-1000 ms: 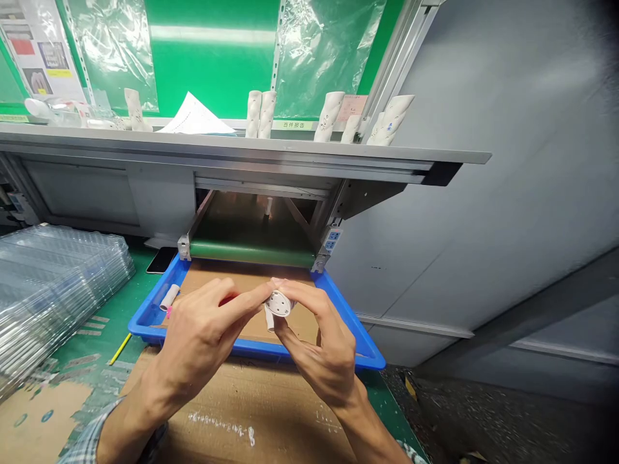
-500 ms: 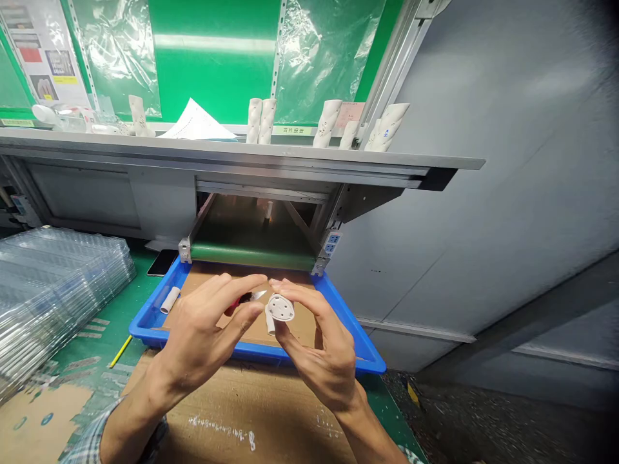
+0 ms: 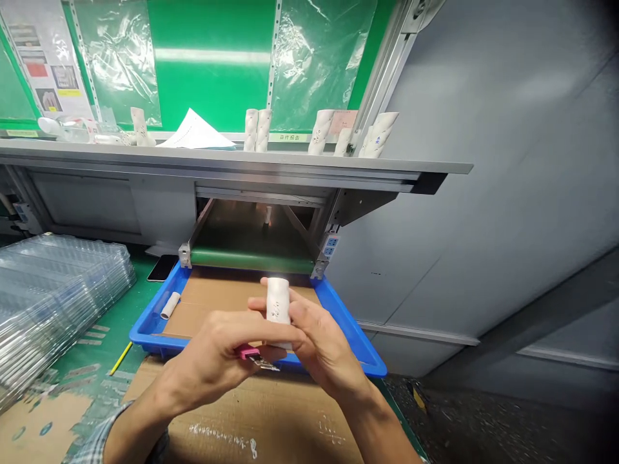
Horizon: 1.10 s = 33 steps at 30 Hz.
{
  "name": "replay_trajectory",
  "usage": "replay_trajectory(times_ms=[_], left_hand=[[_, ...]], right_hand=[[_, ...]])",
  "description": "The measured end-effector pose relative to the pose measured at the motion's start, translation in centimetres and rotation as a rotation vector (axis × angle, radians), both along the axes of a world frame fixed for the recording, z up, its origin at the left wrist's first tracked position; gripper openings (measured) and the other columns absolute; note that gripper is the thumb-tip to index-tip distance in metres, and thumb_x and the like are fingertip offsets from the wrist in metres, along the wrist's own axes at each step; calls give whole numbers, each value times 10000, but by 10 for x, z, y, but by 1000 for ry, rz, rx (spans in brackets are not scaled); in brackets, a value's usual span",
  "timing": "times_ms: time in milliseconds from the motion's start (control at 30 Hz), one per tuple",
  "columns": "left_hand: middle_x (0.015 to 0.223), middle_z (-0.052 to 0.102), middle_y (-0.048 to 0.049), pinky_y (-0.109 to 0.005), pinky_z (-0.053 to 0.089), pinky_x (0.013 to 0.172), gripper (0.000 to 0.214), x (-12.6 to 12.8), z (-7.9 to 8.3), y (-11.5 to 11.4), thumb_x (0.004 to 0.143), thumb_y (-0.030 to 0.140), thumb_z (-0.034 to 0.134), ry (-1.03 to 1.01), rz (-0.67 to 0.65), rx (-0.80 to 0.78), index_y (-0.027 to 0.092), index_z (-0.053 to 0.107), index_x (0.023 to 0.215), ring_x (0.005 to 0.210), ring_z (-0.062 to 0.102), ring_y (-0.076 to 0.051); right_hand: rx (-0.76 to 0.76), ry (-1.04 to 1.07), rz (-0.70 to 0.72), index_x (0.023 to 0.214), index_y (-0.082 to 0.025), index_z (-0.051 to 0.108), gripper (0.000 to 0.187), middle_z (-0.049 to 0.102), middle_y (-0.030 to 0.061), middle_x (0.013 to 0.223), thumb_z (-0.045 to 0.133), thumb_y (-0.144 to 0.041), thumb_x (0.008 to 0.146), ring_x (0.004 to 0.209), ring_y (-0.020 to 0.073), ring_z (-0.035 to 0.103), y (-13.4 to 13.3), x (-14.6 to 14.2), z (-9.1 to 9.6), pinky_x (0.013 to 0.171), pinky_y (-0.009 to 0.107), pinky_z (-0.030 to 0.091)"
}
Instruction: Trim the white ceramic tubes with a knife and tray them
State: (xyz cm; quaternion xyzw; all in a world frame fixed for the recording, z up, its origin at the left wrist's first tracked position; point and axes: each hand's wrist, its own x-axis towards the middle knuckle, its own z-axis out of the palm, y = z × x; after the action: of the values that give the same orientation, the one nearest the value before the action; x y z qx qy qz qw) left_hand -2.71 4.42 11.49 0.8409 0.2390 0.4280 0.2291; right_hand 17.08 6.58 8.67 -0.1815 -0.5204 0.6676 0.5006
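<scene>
Curled closed, right hand (image 3: pixel 324 348) is holding a white tube (image 3: pixel 278 309) upright above the blue plastic tray (image 3: pixel 149 332), left hand (image 3: pixel 207 364) is palming a pink-handled craft knife (image 3: pixel 247 352), leaving its fingers free for steadying the tube.

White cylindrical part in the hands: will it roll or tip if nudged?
Probably rigid: the white cylindrical part keeps its shape in the right hand. Likely rolls on its side; may tip upright.

The one head-worn camera is looking forward and down, facing the blue plastic tray (image 3: pixel 153 339) from close behind the left hand (image 3: pixel 213 364) and right hand (image 3: pixel 329 351), with the grey shelf (image 3: pixel 217 152) beyond.
</scene>
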Motion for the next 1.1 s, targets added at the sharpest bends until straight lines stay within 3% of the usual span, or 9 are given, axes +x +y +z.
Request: replay_trajectory(times_ms=[67, 133, 200, 267, 367, 467, 533, 700, 1100], left_hand=[[890, 808, -15, -196, 539, 696, 219, -1, -2, -1, 1069, 133, 646, 12, 34, 103, 209, 825, 1170, 707, 698, -117], [782, 745, 22, -189, 503, 644, 196, -6, -3, -1, 1094, 206, 649, -36, 137, 184, 222, 784, 1235, 621, 634, -95], [657, 597, 79, -191, 424, 556, 266, -13, -2, 0, 1097, 349, 677, -77, 287, 181, 229, 697, 1334, 535, 516, -87], [657, 515, 100, -208, 368, 517, 403, -18, 0, 0, 1086, 507, 664, -46, 388, 115, 220, 593, 1360, 526, 457, -97], [761, 596, 56, -232, 411, 567, 312, -20, 3, 2, 1146, 527, 500, 82, 420, 94, 218, 541, 1163, 591, 536, -118], [703, 592, 51, -264, 363, 561, 354, -15, 3, 3, 1199, 376, 333, 222, 482, 235, 228, 525, 941, 545, 515, -123], [669, 609, 45, -293, 334, 557, 421, -12, 0, 3, 1207, 399, 313, 277, 545, 329, 225, 538, 897, 533, 542, -135], [762, 757, -13, -327, 353, 587, 580, -6, -6, 4, 1109, 710, 440, 296, 652, 431, 198, 629, 913, 647, 716, -184], [713, 737, -2, -369, 272, 549, 629, -3, -2, -1, 1141, 670, 381, 389, 726, 481, 199, 663, 834, 598, 707, -180]], right_hand=[[-26, 33, 12, 1324, -266, 779, 434, 846, 85, 1151, 802, -546, 993, 1000, 186, 811, 2, 2, 1, 900, 275, 650], [21, 28, -52, 1331, -276, 772, 439, 849, 67, 1110, 849, -508, 966, 989, 167, 806, 4, 3, -2, 893, 244, 642], [96, -34, -120, 1327, -273, 758, 437, 847, 77, 1135, 871, -468, 953, 1018, 193, 813, 4, 3, -6, 914, 289, 662], [203, -121, -214, 1287, -267, 757, 397, 840, 89, 1185, 885, -418, 942, 1064, 228, 813, 4, 1, -9, 936, 355, 682], [420, -250, -421, 1232, -274, 776, 299, 818, 78, 1257, 863, -358, 959, 1170, 244, 779, 4, -2, -12, 1038, 415, 659], [608, -347, -583, 1252, -307, 773, 256, 808, 45, 1251, 815, -293, 1000, 1186, 219, 759, 6, -2, -13, 1073, 383, 625], [689, -377, -632, 1271, -324, 758, 266, 801, 30, 1245, 793, -258, 1016, 1174, 204, 757, 7, -1, -13, 1048, 348, 621], [763, -419, -651, 1280, -328, 732, 291, 794, 19, 1245, 784, -215, 1017, 1155, 194, 761, 4, 1, -10, 999, 298, 627], [808, -441, -656, 1266, -293, 731, 268, 797, 60, 1228, 769, -200, 1018, 1146, 239, 778, 2, 0, -6, 991, 357, 666]])
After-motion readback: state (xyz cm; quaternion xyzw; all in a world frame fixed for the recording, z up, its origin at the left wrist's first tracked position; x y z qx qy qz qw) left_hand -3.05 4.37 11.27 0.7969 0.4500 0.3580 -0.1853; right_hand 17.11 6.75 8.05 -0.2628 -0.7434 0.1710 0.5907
